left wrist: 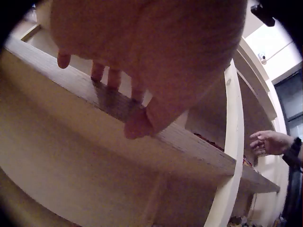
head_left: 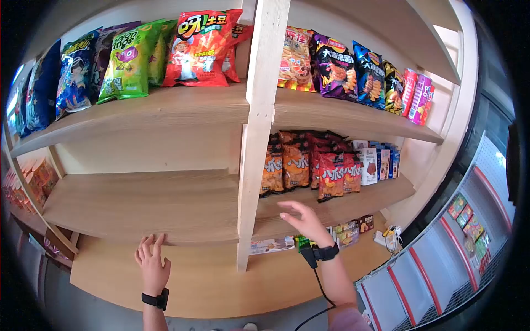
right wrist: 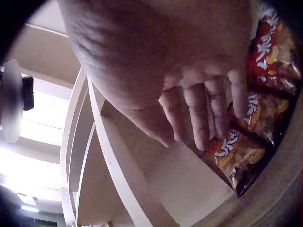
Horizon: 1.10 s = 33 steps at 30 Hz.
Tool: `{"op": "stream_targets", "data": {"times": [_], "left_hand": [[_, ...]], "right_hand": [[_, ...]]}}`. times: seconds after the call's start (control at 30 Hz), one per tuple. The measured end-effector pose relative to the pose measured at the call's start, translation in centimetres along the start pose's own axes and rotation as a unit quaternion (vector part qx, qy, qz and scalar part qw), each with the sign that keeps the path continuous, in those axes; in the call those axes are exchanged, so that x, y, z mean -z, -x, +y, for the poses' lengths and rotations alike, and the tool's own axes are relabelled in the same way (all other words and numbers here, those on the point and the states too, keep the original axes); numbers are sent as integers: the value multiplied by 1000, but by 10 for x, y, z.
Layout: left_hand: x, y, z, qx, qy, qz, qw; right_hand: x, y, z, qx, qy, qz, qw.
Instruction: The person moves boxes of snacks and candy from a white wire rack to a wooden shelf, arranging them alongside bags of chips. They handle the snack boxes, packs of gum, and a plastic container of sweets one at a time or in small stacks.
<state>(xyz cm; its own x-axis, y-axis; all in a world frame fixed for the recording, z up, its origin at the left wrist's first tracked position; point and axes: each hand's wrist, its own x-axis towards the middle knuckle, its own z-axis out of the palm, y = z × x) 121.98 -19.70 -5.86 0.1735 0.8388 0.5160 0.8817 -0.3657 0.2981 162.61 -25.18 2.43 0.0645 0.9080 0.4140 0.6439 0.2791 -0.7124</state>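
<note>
My left hand (head_left: 152,266) is at the front edge of the middle left shelf (head_left: 143,207), its fingertips right at the board. In the left wrist view, the fingers of that hand (left wrist: 113,78) are spread over the edge, with the thumb in front. Ahead of the middle right shelf (head_left: 292,212), my right hand (head_left: 307,222) reaches forward with loosely extended fingers and nothing in its grasp. Orange snack bags (head_left: 296,165) and red snack bags (head_left: 332,174) stand behind it on that shelf. The right wrist view shows its fingers in front of an orange bag (right wrist: 236,156).
A pale wooden post (head_left: 259,121) divides the shelves. Above stand a green chip bag (head_left: 130,60), a red chip bag (head_left: 201,49) and purple chip bags (head_left: 335,66). White boxes (head_left: 369,165) stand beside the red bags. A wire rack (head_left: 441,248) is at the right.
</note>
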Motion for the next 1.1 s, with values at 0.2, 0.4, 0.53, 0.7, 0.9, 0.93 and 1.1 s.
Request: {"op": "stream_targets", "data": {"times": [0.2, 0.4, 0.53, 0.7, 0.9, 0.93, 1.1], "left_hand": [[-7, 0, -1, 1, 7, 14, 1000], [-10, 1, 6, 5, 6, 29, 1000], [-8, 1, 5, 9, 1, 24, 1000], [-7, 1, 4, 14, 15, 18, 1000], [-10, 1, 5, 13, 17, 22, 1000], [-10, 1, 6, 17, 16, 22, 999], [-11, 2, 7, 20, 21, 25, 999]], "right_hand": [[1, -58, -12, 93, 295, -12, 951], [-7, -150, -2, 80, 404, 5, 911], [-12, -186, 18, 91, 433, 36, 896], [-12, -197, 19, 47, 524, 46, 849], [-12, -195, 23, 50, 501, 27, 864], [-11, -192, 22, 56, 468, 35, 881], [-11, -193, 34, 98, 470, 40, 876]]}}
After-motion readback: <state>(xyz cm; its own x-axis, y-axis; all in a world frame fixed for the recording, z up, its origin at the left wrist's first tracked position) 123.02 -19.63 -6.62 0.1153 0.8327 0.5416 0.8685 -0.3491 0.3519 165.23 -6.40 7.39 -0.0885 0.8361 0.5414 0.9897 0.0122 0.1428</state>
